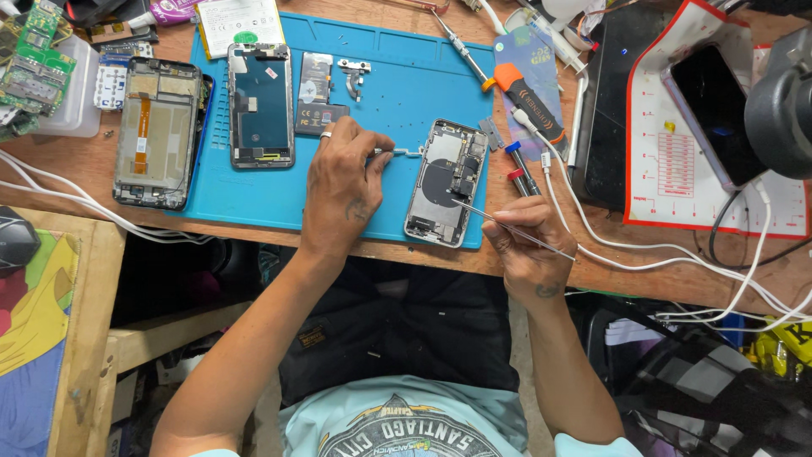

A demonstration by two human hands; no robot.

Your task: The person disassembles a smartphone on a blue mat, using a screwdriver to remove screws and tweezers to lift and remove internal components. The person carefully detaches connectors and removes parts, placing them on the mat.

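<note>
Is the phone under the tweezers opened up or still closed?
Open. The phone lies on the blue mat with its inner parts bare, and the right hand points tweezers into it.

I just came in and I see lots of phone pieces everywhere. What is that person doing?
A person is working on an opened phone that lies on a blue mat. The right hand holds thin tweezers, with the tips over the phone's insides. The left hand rests on the mat next to the phone and pinches a small metal part. A separate phone screen and another opened phone frame lie further left, and a screwdriver lies near the top of the mat.
</note>
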